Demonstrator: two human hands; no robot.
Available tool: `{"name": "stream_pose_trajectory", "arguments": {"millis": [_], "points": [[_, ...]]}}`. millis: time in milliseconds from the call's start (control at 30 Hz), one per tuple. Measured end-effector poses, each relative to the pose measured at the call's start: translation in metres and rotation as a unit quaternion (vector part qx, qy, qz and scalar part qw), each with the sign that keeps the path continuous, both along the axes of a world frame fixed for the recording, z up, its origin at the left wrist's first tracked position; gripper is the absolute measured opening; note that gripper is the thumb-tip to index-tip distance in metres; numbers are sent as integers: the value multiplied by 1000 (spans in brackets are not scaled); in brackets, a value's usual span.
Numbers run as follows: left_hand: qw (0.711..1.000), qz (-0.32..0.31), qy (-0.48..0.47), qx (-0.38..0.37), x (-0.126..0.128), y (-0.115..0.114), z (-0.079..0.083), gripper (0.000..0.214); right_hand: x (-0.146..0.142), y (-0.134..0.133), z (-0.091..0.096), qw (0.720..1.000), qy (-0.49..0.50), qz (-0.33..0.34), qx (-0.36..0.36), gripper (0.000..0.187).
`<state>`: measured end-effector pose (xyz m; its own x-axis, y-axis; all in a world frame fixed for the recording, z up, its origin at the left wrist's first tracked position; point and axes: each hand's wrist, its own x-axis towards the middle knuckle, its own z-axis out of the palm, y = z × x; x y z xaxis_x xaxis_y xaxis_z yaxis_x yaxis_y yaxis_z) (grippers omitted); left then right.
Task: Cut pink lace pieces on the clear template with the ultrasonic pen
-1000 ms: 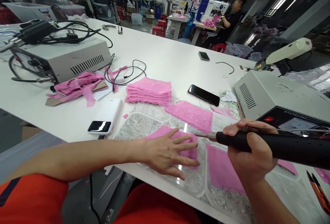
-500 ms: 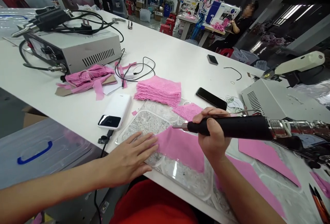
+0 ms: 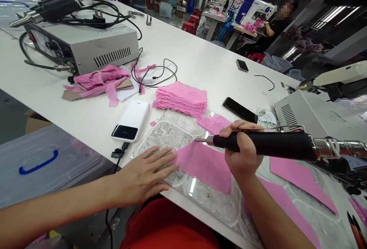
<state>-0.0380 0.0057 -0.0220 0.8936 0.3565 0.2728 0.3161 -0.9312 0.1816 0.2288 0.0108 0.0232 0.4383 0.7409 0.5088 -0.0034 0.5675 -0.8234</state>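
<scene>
My left hand (image 3: 150, 172) lies flat with fingers stretched, its fingertips on the left end of a pink fabric piece (image 3: 206, 165). The fabric rests on a clear patterned plastic mat (image 3: 169, 134). My right hand (image 3: 243, 147) is wrapped round a black handpiece (image 3: 275, 144) with a slim metal tip and a metal connector at its rear. The tip points left and meets the fabric's upper edge near its peak; whether it presses down I cannot tell. Just behind stands a stack of pink lace-edged fabric (image 3: 182, 96), with a loose pink piece (image 3: 213, 124) beside it.
A white power bank (image 3: 131, 121) with a cable sits left of the mat. Behind it are a grey control box (image 3: 94, 46) and bundled pink strips (image 3: 100, 79). Phones (image 3: 240, 109) lie behind my right hand. Another grey box (image 3: 309, 109) and more pink pieces (image 3: 304, 182) lie right. A person works farther back.
The whole view has shifted slightly, with table things sitting a little farther right. Both hands and the handpiece tip keep nearly the same places on the fabric.
</scene>
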Motion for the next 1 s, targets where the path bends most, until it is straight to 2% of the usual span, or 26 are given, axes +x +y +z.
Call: {"name": "stream_pose_trajectory", "arguments": {"millis": [367,700,1000], "points": [[1000,-6,19,-14,-2,-1,2,52,-1,-2,3,1000,8,-9,-5,9],[1000,0,19,-3,-10,-7,3,48,-19,-15,9,998,23,37,-39,11],[1000,4,18,2,-12,-9,4,45,-36,-18,9,995,30,87,-36,10]]}}
